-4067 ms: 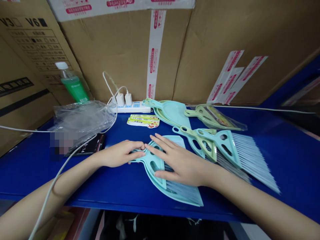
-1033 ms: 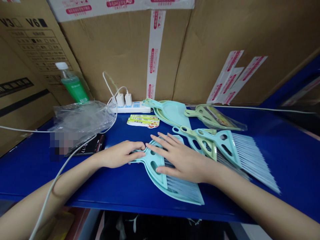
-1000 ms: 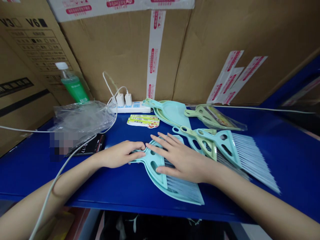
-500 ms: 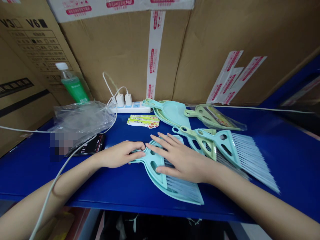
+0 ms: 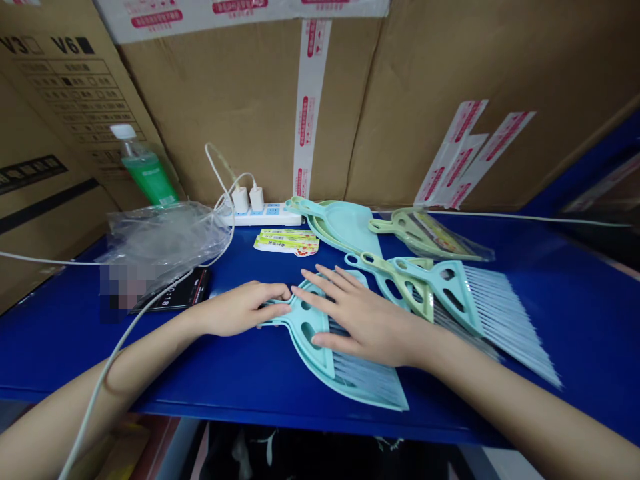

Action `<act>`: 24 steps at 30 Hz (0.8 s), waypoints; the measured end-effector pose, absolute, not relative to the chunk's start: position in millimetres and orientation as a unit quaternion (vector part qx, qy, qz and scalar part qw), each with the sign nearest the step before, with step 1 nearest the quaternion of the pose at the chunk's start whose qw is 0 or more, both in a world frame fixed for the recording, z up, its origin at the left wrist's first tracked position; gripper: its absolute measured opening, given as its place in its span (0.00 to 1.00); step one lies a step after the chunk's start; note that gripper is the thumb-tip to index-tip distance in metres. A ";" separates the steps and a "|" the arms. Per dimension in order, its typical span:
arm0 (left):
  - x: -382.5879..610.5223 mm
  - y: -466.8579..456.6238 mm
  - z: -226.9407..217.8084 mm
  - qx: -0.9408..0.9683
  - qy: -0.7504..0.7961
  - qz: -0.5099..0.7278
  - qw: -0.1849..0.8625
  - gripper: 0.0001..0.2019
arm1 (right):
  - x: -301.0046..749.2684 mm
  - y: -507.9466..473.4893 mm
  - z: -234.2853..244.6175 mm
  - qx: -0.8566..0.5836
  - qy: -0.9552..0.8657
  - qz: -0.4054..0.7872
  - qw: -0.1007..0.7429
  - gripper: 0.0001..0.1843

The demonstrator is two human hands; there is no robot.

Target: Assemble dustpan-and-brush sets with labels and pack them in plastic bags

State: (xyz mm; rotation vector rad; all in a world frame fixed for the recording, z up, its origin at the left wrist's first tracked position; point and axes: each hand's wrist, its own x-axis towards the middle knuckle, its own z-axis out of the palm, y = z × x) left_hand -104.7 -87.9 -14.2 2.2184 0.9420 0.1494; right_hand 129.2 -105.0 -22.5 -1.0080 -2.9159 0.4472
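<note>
A light blue hand brush (image 5: 320,353) lies inside a matching dustpan (image 5: 350,395), near the front of the blue table. My left hand (image 5: 240,308) is closed around their handles, thumb in front and fingers behind; the handle ends are hidden by it. Spread flat on the brush, my right hand (image 5: 365,317) covers part of its head and bristles, fingers pointing left. Just right of it lie more brushes: a green one (image 5: 400,280) and a light blue one (image 5: 455,300) with pale bristles, partly overlapping.
Behind are stacked dustpans (image 5: 345,227), a bagged green set (image 5: 435,237), yellow-green labels (image 5: 287,242) and a white power strip (image 5: 280,215). To the left, a phone (image 5: 185,293), a clear plastic bag (image 5: 165,233) and a green bottle (image 5: 150,175). A white cable (image 5: 123,340) crosses my left forearm. Cardboard boxes stand behind.
</note>
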 end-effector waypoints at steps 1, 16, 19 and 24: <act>-104.8 -88.1 -14.1 0.859 0.365 0.058 0.355 0.12 | 129.2 -105.0 -22.5 -0.323 -0.935 0.145 0.010 0.40; -104.6 -89.4 -14.1 0.863 0.364 0.064 0.346 0.12 | 128.9 -105.3 -20.5 -0.325 -0.935 0.143 0.007 0.40; -104.3 -89.8 -13.8 0.863 0.365 0.066 0.344 0.12 | 129.4 -105.1 -20.6 -0.324 -0.935 0.142 0.014 0.40; -104.0 -89.6 -13.8 0.862 0.364 0.065 0.348 0.12 | 130.0 -105.0 -22.5 -0.323 -0.935 0.144 0.022 0.40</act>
